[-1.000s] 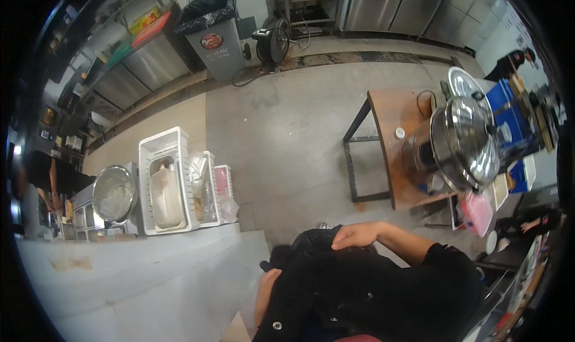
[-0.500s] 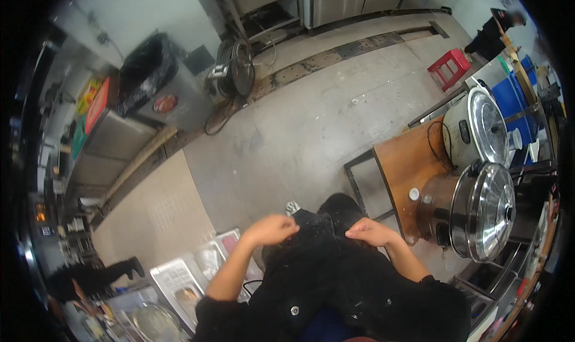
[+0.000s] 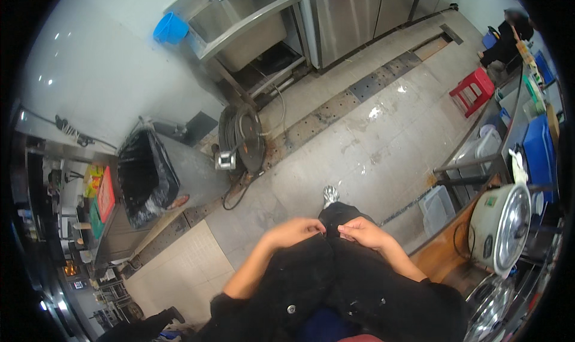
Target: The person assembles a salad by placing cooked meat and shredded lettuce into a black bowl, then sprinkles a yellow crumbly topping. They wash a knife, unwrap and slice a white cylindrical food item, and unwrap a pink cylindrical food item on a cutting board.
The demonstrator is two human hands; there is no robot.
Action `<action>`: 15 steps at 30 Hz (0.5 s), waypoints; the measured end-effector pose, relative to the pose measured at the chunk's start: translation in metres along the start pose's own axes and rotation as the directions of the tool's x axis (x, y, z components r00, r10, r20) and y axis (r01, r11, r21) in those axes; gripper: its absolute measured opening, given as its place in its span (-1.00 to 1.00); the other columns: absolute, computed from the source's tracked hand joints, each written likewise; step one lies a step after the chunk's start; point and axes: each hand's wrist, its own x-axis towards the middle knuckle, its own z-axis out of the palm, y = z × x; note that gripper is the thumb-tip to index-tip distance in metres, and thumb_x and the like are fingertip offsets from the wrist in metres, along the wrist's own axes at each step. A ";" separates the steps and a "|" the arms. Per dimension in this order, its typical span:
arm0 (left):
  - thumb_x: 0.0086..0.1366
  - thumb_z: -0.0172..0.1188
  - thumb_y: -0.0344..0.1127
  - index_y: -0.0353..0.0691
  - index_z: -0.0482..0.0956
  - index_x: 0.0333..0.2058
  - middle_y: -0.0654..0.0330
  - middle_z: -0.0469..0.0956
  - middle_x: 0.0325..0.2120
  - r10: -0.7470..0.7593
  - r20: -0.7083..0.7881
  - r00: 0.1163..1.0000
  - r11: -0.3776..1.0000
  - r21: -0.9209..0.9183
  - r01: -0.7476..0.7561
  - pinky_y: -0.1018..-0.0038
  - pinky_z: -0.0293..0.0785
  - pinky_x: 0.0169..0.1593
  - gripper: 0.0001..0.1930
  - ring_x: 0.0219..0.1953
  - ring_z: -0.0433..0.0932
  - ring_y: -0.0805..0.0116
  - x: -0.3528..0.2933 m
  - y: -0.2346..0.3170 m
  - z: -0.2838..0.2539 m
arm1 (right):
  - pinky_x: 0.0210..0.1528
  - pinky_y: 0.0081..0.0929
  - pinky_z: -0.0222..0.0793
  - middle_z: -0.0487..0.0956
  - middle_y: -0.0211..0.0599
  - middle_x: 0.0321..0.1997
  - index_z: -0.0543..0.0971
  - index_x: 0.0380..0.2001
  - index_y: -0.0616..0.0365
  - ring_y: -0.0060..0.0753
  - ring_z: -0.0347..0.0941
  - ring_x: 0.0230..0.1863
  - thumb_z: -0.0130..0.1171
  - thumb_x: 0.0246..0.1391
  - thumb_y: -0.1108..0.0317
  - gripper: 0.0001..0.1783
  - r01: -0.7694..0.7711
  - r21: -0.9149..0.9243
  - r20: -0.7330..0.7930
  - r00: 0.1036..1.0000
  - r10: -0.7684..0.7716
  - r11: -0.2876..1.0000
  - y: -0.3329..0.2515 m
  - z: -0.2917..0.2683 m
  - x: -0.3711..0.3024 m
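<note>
My left hand [image 3: 296, 230] is in front of my body, its fingers bent and pinched, tips pointing right. Facing it, a short gap away, my right hand [image 3: 364, 232] has thumb and forefinger pinched together. Both sets of fingertips are right by the lower front of my black jacket [image 3: 335, 270]; whether they grip its cloth or something small is too fine to see. Below them, a black trouser leg and a pale patterned shoe [image 3: 330, 194] show on the floor.
Ahead stand a steel sink [image 3: 251, 33], a blue bucket [image 3: 171, 29], a hose reel [image 3: 245, 135] and a lined grey bin [image 3: 191, 162]. To my right are a white cooker [image 3: 494, 228], a steel pot [image 3: 488, 309] and a red stool [image 3: 473, 92]. Other people are at far right and lower left.
My view has shifted forward, bringing the sink and blue bucket into sight and the pots lower on the right. My hands have come closer together, both still pinched.
</note>
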 end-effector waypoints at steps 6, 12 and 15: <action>0.48 0.20 -0.18 -0.25 0.62 -0.11 0.34 0.62 -0.32 -0.094 -0.370 0.924 0.904 -0.420 -0.076 0.52 0.50 -0.16 -0.76 -0.30 0.55 0.50 0.044 -0.017 -0.159 | -0.32 -0.61 0.38 0.53 -0.53 -0.46 0.71 -0.21 0.24 -0.67 0.41 -0.42 0.09 0.47 0.09 -0.58 -0.111 -0.026 0.041 0.993 0.112 0.993 -0.150 -0.082 0.147; 0.42 0.27 -0.13 -0.29 0.66 -0.20 0.20 0.65 -0.48 -0.015 -0.488 0.873 0.976 -0.195 -0.093 0.43 0.50 -0.27 -0.71 -0.41 0.58 0.44 0.122 -0.022 -0.377 | -0.09 -0.54 0.49 0.62 -0.44 -0.27 0.64 0.07 0.29 -0.60 0.52 -0.22 0.12 0.46 0.14 -0.59 0.014 -0.136 0.116 0.993 0.002 0.991 -0.290 -0.161 0.332; 0.43 0.26 -0.14 -0.27 0.65 -0.15 0.25 0.65 -0.45 0.008 -0.454 0.891 0.987 -0.140 -0.080 0.45 0.49 -0.28 -0.72 -0.40 0.57 0.49 0.157 -0.017 -0.497 | 0.01 -0.48 0.51 0.67 -0.37 -0.17 0.63 0.09 0.28 -0.57 0.55 -0.13 0.17 0.43 0.21 -0.63 0.005 -0.242 -0.049 0.999 -0.017 0.970 -0.373 -0.184 0.420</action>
